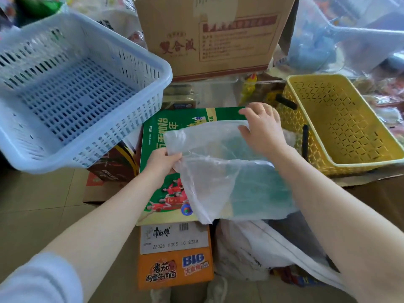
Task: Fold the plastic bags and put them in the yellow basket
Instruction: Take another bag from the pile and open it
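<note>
**One bag mid-fold, yellow basket waiting**

Two hands are working a single clear plastic bag [229, 169], and it's lying across the green carton [161, 171] right in front of the person. Left hand [162, 159] is pinching the bag's left edge, thumb and fingers closed on a gathered bit of film approx. at the fold line. Right hand [260, 127] is sitting at the far top corner, fingers curled over the bag's upper edge w/ the thumb underneath — looks like it's gripping that corner, tho the film is hiding part of the thumb.

Step in hand, judging by the crease running across the middle: the first fold. Upper half is looking doubled or about to be laid over the lower half; lower part is hanging slack past the carton's near edge. So the task is early — the bag isn't compact yet.

Yellow basket [341, 158] is standing just to the right of the right hand, nothing showing inside it. Blue basket [91, 147] is up on the left, likewise showing nothing inside, tilted on boxes. More crumpled plastic [251, 254] is lying low on the floor by the right forearm — prob. next in line.

Next move is calling for both hands pulling the film taut, bringing edges together, pressing the crease flat on the carton, then folding again before a short carry right into the yellow basket. Thin film is slippery, so the pinch needs holding.
</note>
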`<state>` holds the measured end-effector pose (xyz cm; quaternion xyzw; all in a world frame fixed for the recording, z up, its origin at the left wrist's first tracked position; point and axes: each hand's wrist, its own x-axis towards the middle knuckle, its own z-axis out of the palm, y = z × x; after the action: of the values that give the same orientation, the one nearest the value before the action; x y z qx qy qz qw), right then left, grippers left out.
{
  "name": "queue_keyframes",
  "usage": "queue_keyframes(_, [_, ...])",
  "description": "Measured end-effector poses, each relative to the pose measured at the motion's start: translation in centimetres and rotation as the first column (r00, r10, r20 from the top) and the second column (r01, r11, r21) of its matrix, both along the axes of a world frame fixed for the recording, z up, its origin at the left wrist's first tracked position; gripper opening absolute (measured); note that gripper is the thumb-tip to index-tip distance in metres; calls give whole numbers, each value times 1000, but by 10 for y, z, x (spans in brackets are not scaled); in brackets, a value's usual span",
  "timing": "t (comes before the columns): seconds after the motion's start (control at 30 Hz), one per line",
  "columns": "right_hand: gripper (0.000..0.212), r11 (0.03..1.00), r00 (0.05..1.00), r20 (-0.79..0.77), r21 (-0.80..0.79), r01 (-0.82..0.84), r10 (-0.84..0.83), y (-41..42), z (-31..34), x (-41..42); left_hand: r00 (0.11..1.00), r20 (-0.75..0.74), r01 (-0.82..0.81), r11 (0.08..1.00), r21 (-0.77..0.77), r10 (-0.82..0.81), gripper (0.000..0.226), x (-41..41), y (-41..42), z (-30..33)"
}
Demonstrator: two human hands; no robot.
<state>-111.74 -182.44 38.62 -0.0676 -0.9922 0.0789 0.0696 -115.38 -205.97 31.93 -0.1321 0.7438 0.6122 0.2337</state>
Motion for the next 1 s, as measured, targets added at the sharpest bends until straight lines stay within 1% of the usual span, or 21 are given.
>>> queue_keyframes(0.03, [36, 996, 995, -34, -16, -93, 93, -10, -7, 9, 999, -18, -34, 999, -40, 34, 8, -6, 3, -6])
queue_keyframes(0.1, [33, 965, 969, -19, -87, -247, 247, -26, -30, 36, 994, -57, -101, 990, -95, 96, 28, -18, 7, -17])
queue_keyframes(0.17, [39, 946, 948, 99, -153, -287, 303, -35, -55, 63, 989, -117, -118, 970, -214, 95, 52, -16, 10, -20])
queue_keyframes(0.23, [49, 949, 924, 247, -198, -247, 292, -40, -76, 82, 958, -282, -65, 927, -371, -46, 58, 0, 7, -21])
queue_keyframes(0.27, [54, 951, 914, 297, -220, -216, 276, -43, -85, 90, 907, -383, -9, 901, -434, -175, 54, 14, 4, -23])
queue_keyframes(0.3, [59, 953, 909, 323, -234, -192, 263, -45, -94, 95, 826, -464, 72, 877, -475, -319, 49, 33, 1, -23])
queue_keyframes(0.33, [62, 954, 907, 337, -244, -177, 254, -49, -101, 99, 739, -496, 176, 842, -511, -456, 49, 52, -2, -22])
queue_keyframes(0.4, [65, 952, 899, 356, -257, -166, 253, -58, -111, 103, 572, -460, 323, 702, -635, -679, 60, 77, -7, -24])
queue_keyframes(0.43, [67, 952, 894, 370, -262, -161, 253, -62, -114, 104, 485, -428, 329, 613, -719, -763, 60, 84, -9, -29])
queue_keyframes(0.47, [70, 951, 894, 371, -264, -159, 252, -66, -117, 104, 421, -396, 311, 540, -782, -816, 54, 85, -10, -34])
queue_keyframes(0.5, [75, 954, 897, 366, -256, -158, 247, -70, -120, 104, 395, -383, 288, 509, -811, -835, 44, 84, -11, -38])
queue_keyframes(0.53, [80, 958, 898, 370, -240, -155, 238, -71, -124, 105, 399, -394, 267, 516, -814, -828, 37, 81, -13, -41])
queue_keyframes(0.6, [89, 970, 902, 381, -201, -134, 203, -69, -133, 107, 445, -417, 256, 559, -789, -792, 32, 75, -20, -43])
queue_keyframes(0.67, [95, 983, 900, 405, -152, -105, 159, -62, -139, 110, 533, -424, 226, 607, -762, -732, 28, 72, -35, -42])
queue_keyframes(0.7, [95, 989, 895, 425, -107, -98, 135, -59, -141, 112, 580, -432, 191, 631, -752, -691, 26, 72, -45, -41])
queue_keyframes(0.77, [88, 995, 908, 407, -54, -83, 98, -56, -139, 113, 633, -438, 130, 646, -752, -638, 23, 73, -66, -44])
queue_keyframes(0.8, [85, 997, 921, 381, -39, -69, 79, -55, -140, 114, 654, -421, 118, 635, -764, -629, 24, 75, -74, -46])
queue_keyframes(0.87, [80, 998, 890, 452, -46, -47, 63, -53, -138, 116, 695, -350, 116, 578, -807, -628, 29, 76, -85, -54])
queue_keyframes(0.93, [68, 996, 868, 491, -87, -29, 68, -54, -129, 115, 713, -295, 102, 511, -854, -636, 36, 75, -85, -56])
queue_keyframes(0.97, [59, 992, 893, 439, -118, -49, 97, -56, -121, 117, 696, -295, 86, 484, -871, -655, 39, 75, -82, -54])
queue_keyframes(1.0, [47, 988, 938, 323, -121, -95, 129, -58, -112, 120, 654, -311, 71, 465, -882, -689, 42, 76, -75, -50])
